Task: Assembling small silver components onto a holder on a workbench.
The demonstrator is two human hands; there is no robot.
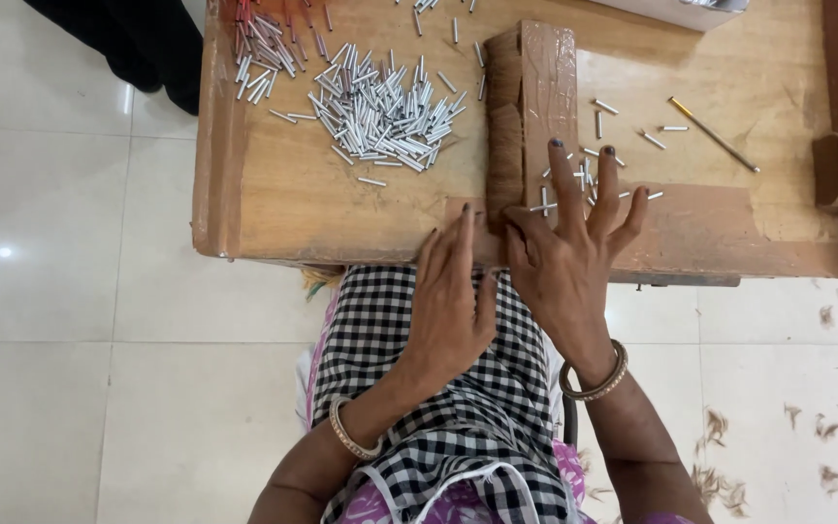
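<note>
small silver metal tubes [380,112] lie heaped on the wooden workbench [273,194], left of an upright bundle of brown fibre [503,136]; a few more tubes [589,175] lie scattered to its right. the person's left hand [453,301] rests at the bench edge, fingers together, holding nothing. the right hand [564,247] spreads its fingers over the scattered tubes. they look light, stiff and prone to roll, best pinched mid-length.

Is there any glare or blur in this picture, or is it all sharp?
Head view: a small bright glare spot on the floor tile at left; soft, even light with faint shadows under the left hand and right hand; the pile of metal tubes glints but stays sharp; edges bow slightly.
</note>
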